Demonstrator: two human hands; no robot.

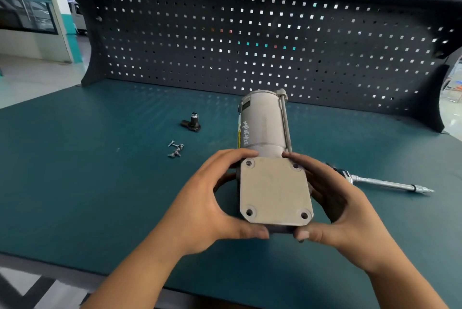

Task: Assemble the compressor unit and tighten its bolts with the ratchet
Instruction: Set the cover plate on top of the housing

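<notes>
The compressor unit lies on the teal surface, its cylinder pointing toward the pegboard. At its near end sits the square end plate, with all four corner holes empty. The left hand and right hand each curl their grip round the plate's edges, thumbs below. Loose bolts and a black fitting lie to the left, and the ratchet lies to the right.

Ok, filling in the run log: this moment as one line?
left hand, right hand: grip cover plate on compressor body | plate holes: empty | bolts: loose on mat | ratchet: lying on mat
</notes>
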